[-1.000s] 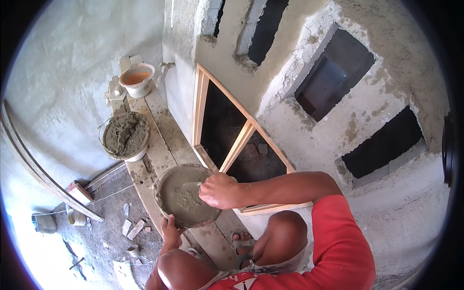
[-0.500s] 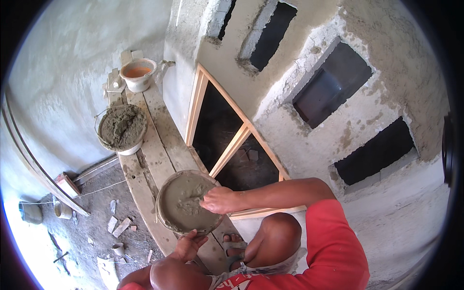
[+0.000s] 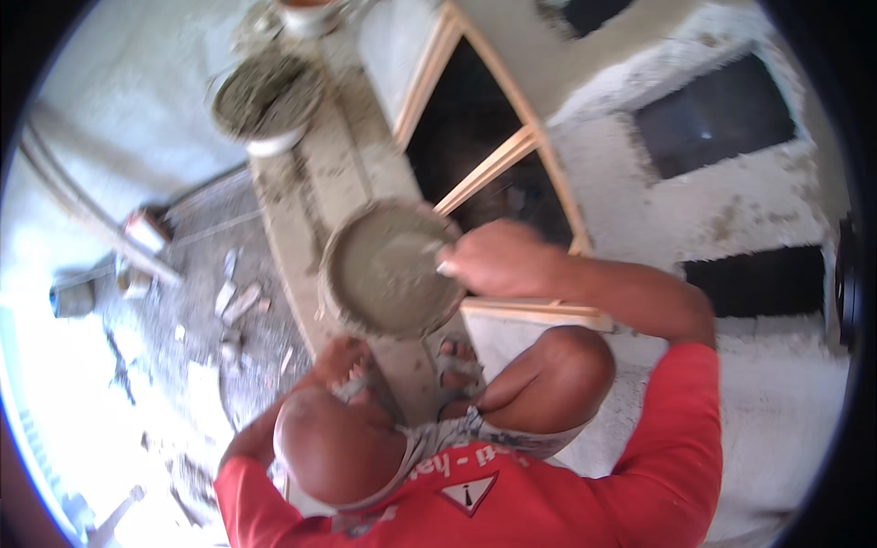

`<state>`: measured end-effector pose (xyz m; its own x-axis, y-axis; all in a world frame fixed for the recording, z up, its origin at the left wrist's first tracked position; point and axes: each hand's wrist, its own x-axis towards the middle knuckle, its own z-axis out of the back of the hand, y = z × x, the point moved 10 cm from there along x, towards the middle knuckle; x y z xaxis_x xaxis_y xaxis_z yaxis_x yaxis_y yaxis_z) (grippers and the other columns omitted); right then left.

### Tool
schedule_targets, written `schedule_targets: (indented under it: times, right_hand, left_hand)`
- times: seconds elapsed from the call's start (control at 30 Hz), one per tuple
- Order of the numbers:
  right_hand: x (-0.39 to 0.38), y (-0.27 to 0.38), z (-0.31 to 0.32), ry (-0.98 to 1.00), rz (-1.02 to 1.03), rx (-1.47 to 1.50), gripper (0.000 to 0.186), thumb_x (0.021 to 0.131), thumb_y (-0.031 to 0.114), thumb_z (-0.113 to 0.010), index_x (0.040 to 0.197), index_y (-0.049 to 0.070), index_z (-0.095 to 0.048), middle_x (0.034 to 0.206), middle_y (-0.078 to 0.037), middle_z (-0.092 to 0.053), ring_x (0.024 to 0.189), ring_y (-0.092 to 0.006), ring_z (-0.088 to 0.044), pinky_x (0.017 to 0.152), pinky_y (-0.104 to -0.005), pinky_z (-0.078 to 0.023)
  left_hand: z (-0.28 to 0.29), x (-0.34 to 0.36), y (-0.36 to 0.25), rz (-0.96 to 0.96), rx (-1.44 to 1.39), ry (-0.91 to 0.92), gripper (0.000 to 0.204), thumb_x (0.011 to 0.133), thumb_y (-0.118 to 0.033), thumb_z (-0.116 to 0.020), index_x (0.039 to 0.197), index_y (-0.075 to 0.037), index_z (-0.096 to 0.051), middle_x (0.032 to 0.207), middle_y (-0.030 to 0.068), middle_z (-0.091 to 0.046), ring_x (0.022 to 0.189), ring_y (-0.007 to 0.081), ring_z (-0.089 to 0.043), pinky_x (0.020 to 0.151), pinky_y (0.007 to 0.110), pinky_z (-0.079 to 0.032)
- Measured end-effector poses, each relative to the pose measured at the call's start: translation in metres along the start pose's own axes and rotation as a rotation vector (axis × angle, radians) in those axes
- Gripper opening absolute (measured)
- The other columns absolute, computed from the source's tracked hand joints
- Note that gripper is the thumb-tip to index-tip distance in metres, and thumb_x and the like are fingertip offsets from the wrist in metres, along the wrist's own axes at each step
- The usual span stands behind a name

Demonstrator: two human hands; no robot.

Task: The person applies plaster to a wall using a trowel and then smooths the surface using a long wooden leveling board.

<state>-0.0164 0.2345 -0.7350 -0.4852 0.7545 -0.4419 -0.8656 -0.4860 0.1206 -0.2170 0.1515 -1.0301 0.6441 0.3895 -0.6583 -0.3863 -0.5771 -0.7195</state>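
A round bucket [image 3: 329, 274] of wet grey mortar [image 3: 388, 274] stands on the planks in front of me. My right hand [image 3: 493, 262] is at its right rim, blurred, with the fingers closed. A small pale tip shows at these fingers, but what they hold I cannot make out. My left hand [image 3: 338, 359] is low by the bucket's near left side, next to my sandalled foot; its fingers are smeared. Farther along the planks stands a white bucket [image 3: 277, 143] heaped with thicker mortar [image 3: 269, 94].
The plank platform [image 3: 333, 178] is narrow, with lower ground [image 3: 206, 310] and rubble on its left. A pale bucket [image 3: 311, 20] stands at its far end. To the right are a wooden frame [image 3: 493, 169] with dark openings and a rough wall [image 3: 594, 173] with holes.
The view has shifted, so the buckets appear higher up. My right hand has moved from over the mortar to the right rim. My left hand has drawn back from the near rim.
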Motion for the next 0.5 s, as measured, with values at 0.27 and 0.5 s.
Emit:
schedule_targets:
  times: [0.27, 0.5]
  right_hand:
    - [-0.061, -0.076, 0.013, 0.144, -0.42, -0.046, 0.022, 0.083, 0.018, -0.063, 0.1, 0.004, -0.059, 0.092, -0.017, -0.064, 0.092, -0.037, -0.063, 0.083, -0.0472, -0.048]
    - [-0.054, -0.08, -0.025, 0.124, -0.384, 0.088, 0.024, 0.082, 0.023, -0.066, 0.096, 0.004, -0.064, 0.083, -0.02, -0.067, 0.084, -0.0405, -0.065, 0.075, -0.0499, -0.051]
  left_hand:
    - [0.151, -0.014, -0.039, -0.249, 0.522, -1.047, 0.051, 0.083, -0.025, -0.067, 0.126, -0.004, -0.049, 0.12, 0.0244, -0.055, 0.114, 0.0412, -0.052, 0.097, 0.049, -0.042]
    - [0.153, 0.019, -0.042, -0.122, 0.507, -1.273, 0.076, 0.082, -0.033, -0.071, 0.141, -0.003, -0.034, 0.138, 0.0256, -0.039, 0.121, 0.0464, -0.044, 0.102, 0.052, -0.037]
